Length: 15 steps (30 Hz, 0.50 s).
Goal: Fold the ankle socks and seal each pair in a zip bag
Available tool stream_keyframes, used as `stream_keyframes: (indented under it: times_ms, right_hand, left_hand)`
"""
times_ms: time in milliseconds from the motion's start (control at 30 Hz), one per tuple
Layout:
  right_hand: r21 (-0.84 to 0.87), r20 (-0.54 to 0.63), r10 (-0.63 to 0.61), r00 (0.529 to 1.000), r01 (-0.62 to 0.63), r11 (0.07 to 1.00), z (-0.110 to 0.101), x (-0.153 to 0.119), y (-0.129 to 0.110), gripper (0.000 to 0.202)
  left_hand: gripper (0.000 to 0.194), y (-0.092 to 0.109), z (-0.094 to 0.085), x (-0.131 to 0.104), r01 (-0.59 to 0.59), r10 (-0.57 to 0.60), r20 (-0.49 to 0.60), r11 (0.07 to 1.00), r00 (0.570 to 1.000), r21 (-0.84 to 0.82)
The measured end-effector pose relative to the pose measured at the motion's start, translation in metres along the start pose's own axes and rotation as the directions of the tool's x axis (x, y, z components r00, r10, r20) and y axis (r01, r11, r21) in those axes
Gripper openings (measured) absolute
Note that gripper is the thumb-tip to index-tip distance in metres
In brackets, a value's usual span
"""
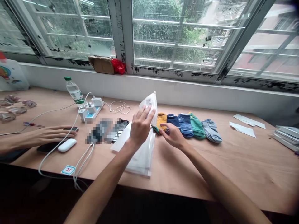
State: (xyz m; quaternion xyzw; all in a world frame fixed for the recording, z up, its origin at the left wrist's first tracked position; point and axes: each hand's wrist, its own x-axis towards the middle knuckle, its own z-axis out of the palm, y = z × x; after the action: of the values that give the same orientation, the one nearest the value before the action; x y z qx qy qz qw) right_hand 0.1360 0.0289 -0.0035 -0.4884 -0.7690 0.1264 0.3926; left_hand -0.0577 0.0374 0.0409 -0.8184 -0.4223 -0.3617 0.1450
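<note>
The left hand (141, 124) holds a frosted bag (153, 104) upright, fingers spread over its face; whether anything is inside cannot be told. The right hand (171, 135), thumb and fingers slightly apart, is at the yellow sock (161, 119), first in a row with navy, blue, green and grey socks (211, 130). Flat clear bags (140, 161) lie on the counter (187, 174) below. Farther left stands a green-capped bottle (75, 91); a cardboard box (101, 64) sits on the sill, red plastic (118, 66) at its right end.

Counter (233, 168): wood, smooth, low sheen. Socks (185, 126): knitted cloth, matt, ribbed. Bags (140, 163): translucent plastic, smooth. Bottle (75, 92): clear plastic, glossy. Earbud case (67, 145): white, smooth, glossy. Box (101, 64): matt cardboard.
</note>
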Motion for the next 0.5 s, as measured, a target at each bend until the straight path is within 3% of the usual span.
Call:
stream_keyframes:
  times_ms: [67, 133, 200, 267, 300, 367, 500]
  right_hand:
    - [-0.269, 0.083, -0.085, 0.993, 0.104, 0.958, 0.009, 0.0, 0.005, 0.04]
    - [-0.436, 0.178, -0.071, 0.981, 0.144, 0.888, 0.018, 0.001, 0.012, 0.053]
    - [-0.524, 0.239, -0.009, 0.971, 0.137, 0.841, 0.025, 0.005, 0.018, 0.058]
    - [-0.561, 0.266, 0.043, 0.963, 0.119, 0.819, 0.029, 0.009, 0.022, 0.051]
    - [-0.572, 0.272, 0.061, 0.96, 0.11, 0.812, 0.03, 0.012, 0.023, 0.046]
    - [-0.589, 0.279, 0.086, 0.957, 0.099, 0.802, 0.031, 0.019, 0.024, 0.038]
    - [-0.614, 0.311, 0.053, 0.949, 0.158, 0.774, 0.031, 0.027, 0.023, 0.025]
  left_hand:
    - [0.057, -0.01, 0.012, 0.001, -0.064, 0.062, 0.122, 0.998, 0.991, 0.018]
    - [0.059, -0.017, 0.029, -0.005, -0.048, 0.036, 0.321, 0.999, 0.946, 0.027]
    - [0.061, -0.02, 0.045, -0.014, 0.052, -0.055, 0.53, 0.998, 0.846, 0.022]
    - [0.064, -0.021, 0.057, -0.021, 0.155, -0.112, 0.641, 0.988, 0.759, -0.011]
    - [0.065, -0.02, 0.061, -0.024, 0.199, -0.134, 0.667, 0.98, 0.733, -0.021]
    - [0.066, -0.015, 0.066, -0.026, 0.259, -0.176, 0.672, 0.965, 0.719, -0.025]
    - [0.064, -0.005, 0.072, -0.027, 0.315, -0.248, 0.592, 0.949, 0.767, -0.011]
